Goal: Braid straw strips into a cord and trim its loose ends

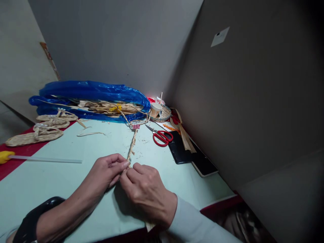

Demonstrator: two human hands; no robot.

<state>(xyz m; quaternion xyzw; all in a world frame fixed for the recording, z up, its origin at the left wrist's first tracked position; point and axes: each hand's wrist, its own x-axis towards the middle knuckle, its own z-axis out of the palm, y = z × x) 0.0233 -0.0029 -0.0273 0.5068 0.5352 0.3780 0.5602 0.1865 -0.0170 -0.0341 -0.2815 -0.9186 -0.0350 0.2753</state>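
A braided cord of dry straw-coloured fibre (132, 145) runs down the table from a pink binder clip (136, 126) to my fingers. My left hand (108, 170) pinches the lower end of the cord between thumb and fingers. Right beside it, my right hand (144, 185) is closed on the same end, its fingertips mostly hidden behind its own knuckles. A pale strip (150, 226) shows below my right wrist, partly covered. Red-handled scissors (162, 138) lie beyond the hands, to the right of the cord.
A blue plastic bag (88, 89) full of dry fibre stands against the wall. Woven sandals (35, 135) lie at the left, near a glue gun's yellow end and clear stick (48, 158). A paper cup (156, 109), small basket (165, 114) and dark phones (181, 150) are at the right.
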